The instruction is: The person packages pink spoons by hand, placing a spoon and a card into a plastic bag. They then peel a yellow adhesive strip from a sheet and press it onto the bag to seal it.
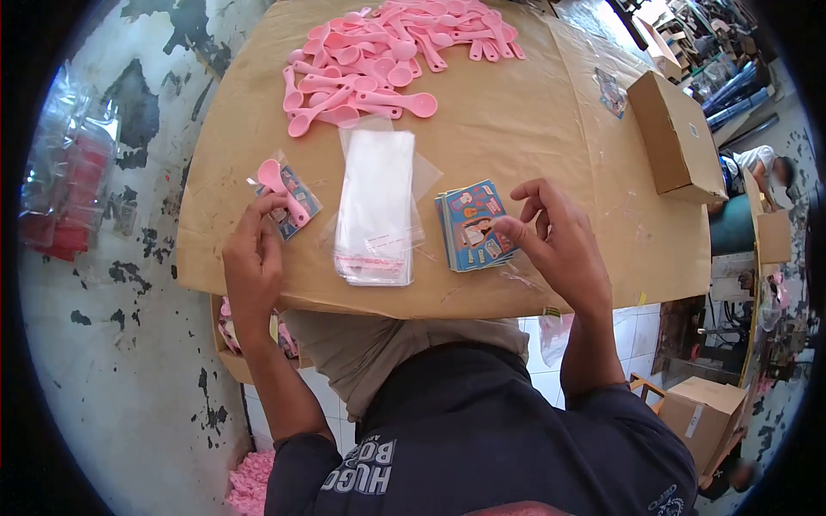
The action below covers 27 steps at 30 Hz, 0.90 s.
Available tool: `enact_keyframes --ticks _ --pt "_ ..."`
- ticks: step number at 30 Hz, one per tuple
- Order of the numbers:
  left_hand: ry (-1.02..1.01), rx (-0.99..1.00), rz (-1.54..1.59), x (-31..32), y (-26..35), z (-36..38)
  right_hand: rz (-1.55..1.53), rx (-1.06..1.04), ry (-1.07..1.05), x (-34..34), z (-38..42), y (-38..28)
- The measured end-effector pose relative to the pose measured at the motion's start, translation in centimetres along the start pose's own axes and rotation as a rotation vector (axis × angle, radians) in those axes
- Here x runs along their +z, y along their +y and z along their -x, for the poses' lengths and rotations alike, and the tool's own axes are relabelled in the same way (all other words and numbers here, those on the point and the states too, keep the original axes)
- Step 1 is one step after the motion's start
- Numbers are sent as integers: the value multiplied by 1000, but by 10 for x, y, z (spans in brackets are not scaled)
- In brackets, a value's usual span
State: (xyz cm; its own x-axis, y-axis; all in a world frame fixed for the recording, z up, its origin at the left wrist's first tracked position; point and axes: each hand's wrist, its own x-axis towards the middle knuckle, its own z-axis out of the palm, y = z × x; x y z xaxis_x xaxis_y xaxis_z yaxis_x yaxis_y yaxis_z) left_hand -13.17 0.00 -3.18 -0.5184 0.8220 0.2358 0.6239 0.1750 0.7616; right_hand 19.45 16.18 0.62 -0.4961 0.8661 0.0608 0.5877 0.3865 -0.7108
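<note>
My left hand point(255, 245) has its fingers closed at the handle of a pink measuring spoon point(272, 176), which sits with a printed blue card point(301, 191) and clear plastic film. My right hand point(557, 245) is half curled, thumb and fingers apart, holding nothing. Its thumb tip is at the right edge of a stack of blue illustrated cards point(471, 225). Between my hands lies a pile of clear plastic bags point(377, 206) with adhesive strips at the near end.
A heap of pink spoons point(379, 64) covers the far part of the brown paper-covered table point(508, 103). At the right edge stands a cardboard box point(675, 138), with a small card packet point(610, 93) beside it. Another person point(757, 163) is beyond, far right.
</note>
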Motion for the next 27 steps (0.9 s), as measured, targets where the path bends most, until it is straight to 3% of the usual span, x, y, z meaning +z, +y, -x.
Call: enact_keyframes --ticks 5,8,12,14,17,23,27 --pt "94 36 -155 -2 2 -10 -22 48 -93 7 -3 2" --pt "263 55 -117 7 10 -17 -56 53 -64 9 -9 7" --pt "262 104 -33 37 33 -16 -119 71 -24 10 -13 7" --pt "60 22 -44 50 46 -20 -154 95 -24 9 -13 6" --pt "-60 -94 -114 64 48 -25 -147 117 -14 5 -12 7" --pt "-88 -233 -19 64 50 -28 -137 95 -3 3 -7 17" --pt "-58 -206 -37 66 49 -28 -231 105 4 4 -6 20"
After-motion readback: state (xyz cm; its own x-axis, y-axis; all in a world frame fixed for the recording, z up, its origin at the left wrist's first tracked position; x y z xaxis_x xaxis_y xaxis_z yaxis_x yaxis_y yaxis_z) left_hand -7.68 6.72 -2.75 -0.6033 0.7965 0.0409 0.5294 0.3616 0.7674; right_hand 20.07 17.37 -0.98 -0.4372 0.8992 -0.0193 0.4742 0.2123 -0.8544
